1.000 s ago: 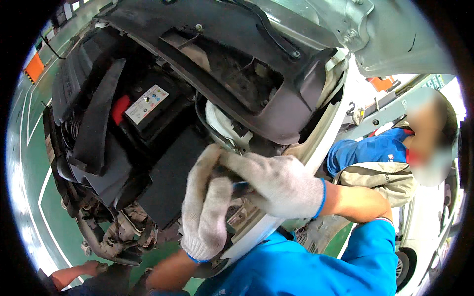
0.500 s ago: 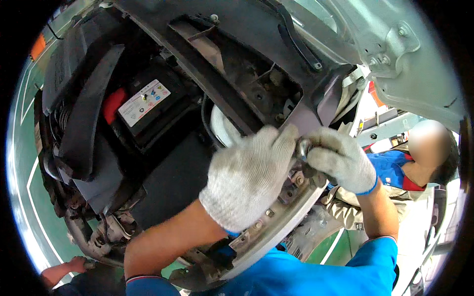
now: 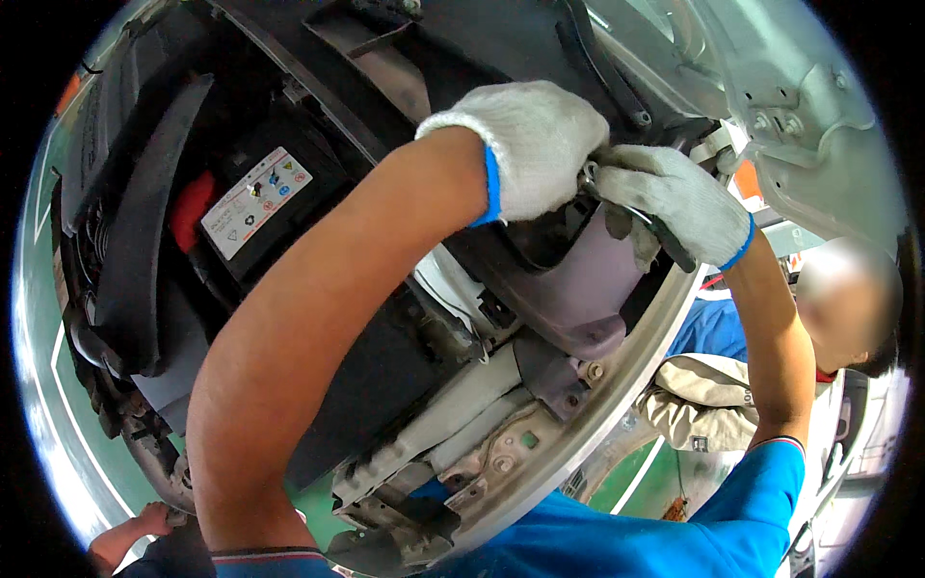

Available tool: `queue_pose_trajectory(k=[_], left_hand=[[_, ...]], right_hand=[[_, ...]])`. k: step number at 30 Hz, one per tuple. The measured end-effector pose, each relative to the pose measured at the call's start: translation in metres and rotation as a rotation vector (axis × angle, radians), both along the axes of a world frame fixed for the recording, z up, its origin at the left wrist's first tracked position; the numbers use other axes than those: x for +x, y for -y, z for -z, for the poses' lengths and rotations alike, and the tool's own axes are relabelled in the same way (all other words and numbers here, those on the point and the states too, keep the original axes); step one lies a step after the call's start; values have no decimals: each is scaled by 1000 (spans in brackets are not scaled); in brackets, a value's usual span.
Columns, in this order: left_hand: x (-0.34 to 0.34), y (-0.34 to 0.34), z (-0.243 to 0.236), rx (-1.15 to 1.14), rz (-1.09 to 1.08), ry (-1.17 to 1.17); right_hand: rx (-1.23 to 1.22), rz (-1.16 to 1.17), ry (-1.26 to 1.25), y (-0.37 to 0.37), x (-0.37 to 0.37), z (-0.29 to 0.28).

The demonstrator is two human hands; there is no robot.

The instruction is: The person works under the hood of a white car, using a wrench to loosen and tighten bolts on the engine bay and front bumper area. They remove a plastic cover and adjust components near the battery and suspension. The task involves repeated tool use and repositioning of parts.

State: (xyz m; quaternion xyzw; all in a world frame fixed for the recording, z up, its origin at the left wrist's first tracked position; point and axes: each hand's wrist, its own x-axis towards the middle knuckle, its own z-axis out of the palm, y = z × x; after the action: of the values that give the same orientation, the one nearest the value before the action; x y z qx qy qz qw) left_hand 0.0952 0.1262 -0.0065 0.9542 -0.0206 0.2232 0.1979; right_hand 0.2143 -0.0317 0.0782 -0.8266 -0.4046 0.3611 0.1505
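Both my hands wear white knit gloves with blue cuffs and meet over the far right corner of an open engine bay. In my right hand (image 3: 676, 193) is a ratchet wrench (image 3: 672, 243) with a dark handle; its shiny metal head points toward my left hand. My left hand (image 3: 535, 144) is arched, back upward, beside that head. Its fingers curl down out of sight, and whatever they grip is hidden. Below them is a purple-grey plastic or metal panel (image 3: 588, 299).
A black battery (image 3: 265, 202) with a white label and a red cover (image 3: 193, 212) sits left. The silver panel (image 3: 819, 164) with bolts rises at upper right. A co-worker in blue (image 3: 708, 328) is close by on the right. Another person's hand (image 3: 149, 520) shows lower left.
Both hands have moved up and away, deeper over the engine bay. The wrench's dark handle now shows under my right hand; earlier only a shiny metal piece showed between my hands.
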Motion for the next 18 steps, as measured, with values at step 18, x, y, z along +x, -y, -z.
queue_pose_trajectory(k=[18], left_hand=[[-58, 118, -34, -109, 347, 227]], right_hand=[[444, 212, -386, 192, -47, 20]])
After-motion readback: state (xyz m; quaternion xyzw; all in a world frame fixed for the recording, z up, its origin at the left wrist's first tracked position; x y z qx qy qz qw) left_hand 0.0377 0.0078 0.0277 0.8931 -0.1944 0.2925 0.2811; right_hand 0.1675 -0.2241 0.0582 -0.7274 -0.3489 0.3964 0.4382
